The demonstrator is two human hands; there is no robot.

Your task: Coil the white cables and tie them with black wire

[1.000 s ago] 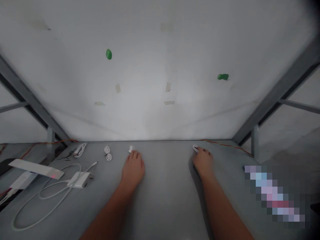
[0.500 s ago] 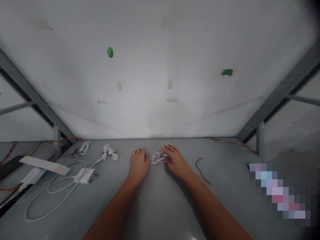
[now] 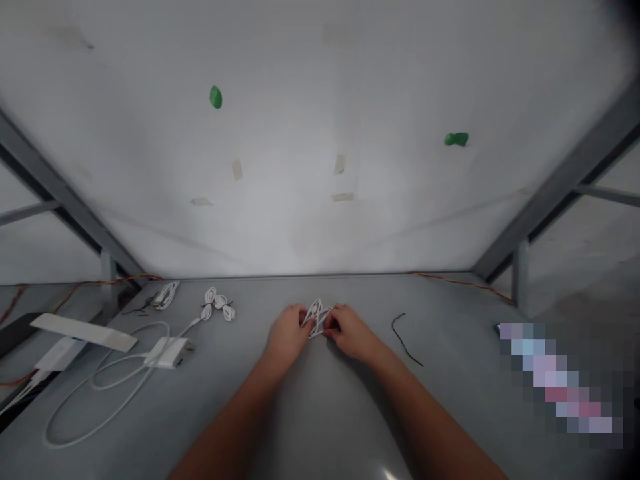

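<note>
A coiled white cable (image 3: 316, 315) is between my two hands near the middle of the grey table. My left hand (image 3: 289, 333) pinches the coil's left side between thumb and fingers. On the opposite side, my right hand (image 3: 349, 332) has its fingers closed on the cable's right edge. To the right of that hand lies a thin black twist tie (image 3: 404, 341), bent and loose on the tabletop. Parts of the coil are hidden behind my fingertips.
Left of my hands lie a tied white cable bundle (image 3: 218, 304), another coiled cable (image 3: 167, 295) and a white power adapter (image 3: 167, 352) with a long looped cord. A white bar-shaped device (image 3: 83, 331) sits further left. A pixelated object (image 3: 555, 380) is at the right. Behind stands a white wall (image 3: 300, 227).
My hands have closed in from both sides and now grip the coiled cable, where before their fingers were spread beside it. The coil is now slightly bunched. The view has shifted a little.
</note>
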